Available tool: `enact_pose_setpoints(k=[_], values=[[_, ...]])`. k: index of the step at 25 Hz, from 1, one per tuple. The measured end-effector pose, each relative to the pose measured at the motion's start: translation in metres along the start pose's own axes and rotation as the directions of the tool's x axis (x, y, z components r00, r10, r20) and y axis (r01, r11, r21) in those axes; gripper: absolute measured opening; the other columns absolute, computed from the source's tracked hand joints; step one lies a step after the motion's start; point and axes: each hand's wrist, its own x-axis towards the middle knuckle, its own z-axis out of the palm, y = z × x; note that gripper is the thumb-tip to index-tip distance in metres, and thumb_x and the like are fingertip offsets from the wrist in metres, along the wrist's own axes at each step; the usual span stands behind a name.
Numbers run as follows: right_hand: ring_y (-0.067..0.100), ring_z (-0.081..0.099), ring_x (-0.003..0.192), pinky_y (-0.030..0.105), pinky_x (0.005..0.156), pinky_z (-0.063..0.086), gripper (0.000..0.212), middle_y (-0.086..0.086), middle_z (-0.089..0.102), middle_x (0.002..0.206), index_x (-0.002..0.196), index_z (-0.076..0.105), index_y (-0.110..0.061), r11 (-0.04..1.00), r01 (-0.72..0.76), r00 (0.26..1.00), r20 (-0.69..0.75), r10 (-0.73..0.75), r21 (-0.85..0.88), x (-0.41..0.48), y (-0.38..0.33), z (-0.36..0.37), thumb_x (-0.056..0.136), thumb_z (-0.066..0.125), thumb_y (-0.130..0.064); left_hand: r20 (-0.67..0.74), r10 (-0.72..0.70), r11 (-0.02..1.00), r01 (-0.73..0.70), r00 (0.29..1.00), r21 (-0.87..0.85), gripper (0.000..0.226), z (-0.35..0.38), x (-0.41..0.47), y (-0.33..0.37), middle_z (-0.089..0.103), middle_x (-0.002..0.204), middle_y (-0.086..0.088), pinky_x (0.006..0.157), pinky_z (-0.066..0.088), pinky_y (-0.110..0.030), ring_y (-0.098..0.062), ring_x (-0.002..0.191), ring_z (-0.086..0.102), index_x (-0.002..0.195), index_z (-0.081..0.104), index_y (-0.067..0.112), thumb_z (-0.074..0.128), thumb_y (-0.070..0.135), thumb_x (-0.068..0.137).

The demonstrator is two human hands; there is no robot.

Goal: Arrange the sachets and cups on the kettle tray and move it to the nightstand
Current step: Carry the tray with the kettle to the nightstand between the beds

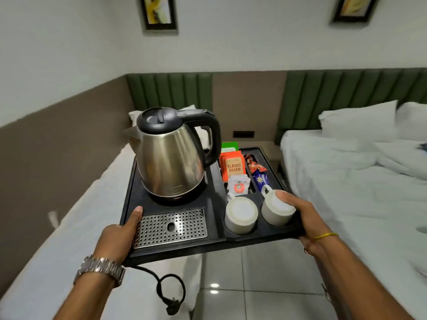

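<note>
A black kettle tray (215, 245) is held in the air between two beds. My left hand (120, 234) grips its front left corner, thumb on top. My right hand (300, 213) grips the right edge, thumb resting on an upturned white cup (276, 212). A second upturned white cup (240, 214) sits in the round well beside it. A steel kettle (171, 158) with a black lid stands on the tray's left side. Orange tea sachets (233, 167), a white sachet (238, 187) and coloured stick sachets (258, 174) fill the far right compartments.
The nightstand (269, 146) lies ahead between the beds, below a dark wall socket (243, 134). A white bed (360, 181) is on the right and another (80, 215) on the left. The kettle's black cord (168, 289) dangles under the tray over the tiled floor (258, 285).
</note>
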Motion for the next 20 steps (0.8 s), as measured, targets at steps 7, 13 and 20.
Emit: enact_pose_setpoints(k=[7, 13, 20], values=[[0.026, 0.08, 0.098, 0.038, 0.088, 0.055, 0.047, 0.007, 0.083, 0.11, 0.109, 0.084, -0.029, 0.995, 0.024, 0.979, -0.204, -0.004, 0.098, 0.094, -0.022, -0.098, 0.073, 0.076, -0.057, 0.168, 0.085, 0.995, -0.094, 0.982, 0.044, 0.083, 0.153, 0.098, 0.104, 0.071, 0.07, -0.021, 0.069, 0.051, -0.042, -0.04, 0.07, 0.067, 0.071, 0.069, -0.005, 0.056, 0.076, 0.077], [0.032, 0.08, 0.095, 0.037, 0.074, 0.065, 0.049, 0.017, 0.081, 0.111, 0.108, 0.084, -0.018, 0.982, 0.038, 0.968, -0.249, 0.009, 0.185, 0.222, -0.049, -0.137, 0.071, 0.08, -0.05, 0.228, 0.13, 0.987, -0.148, 0.965, 0.061, 0.078, 0.26, 0.214, 0.177, 0.067, 0.065, -0.021, 0.062, 0.042, -0.038, -0.039, 0.066, 0.063, 0.059, 0.062, -0.001, 0.056, 0.074, 0.079], [0.035, 0.079, 0.101, 0.049, 0.105, 0.055, 0.057, 0.017, 0.081, 0.111, 0.108, 0.085, -0.02, 0.983, 0.049, 0.959, -0.284, 0.003, 0.176, 0.389, -0.105, -0.164, 0.062, 0.086, -0.054, 0.233, 0.148, 0.983, -0.169, 0.961, 0.073, 0.075, 0.352, 0.342, 0.278, 0.064, 0.063, -0.018, 0.057, 0.04, -0.035, -0.035, 0.061, 0.059, 0.06, 0.06, 0.001, 0.055, 0.073, 0.08]])
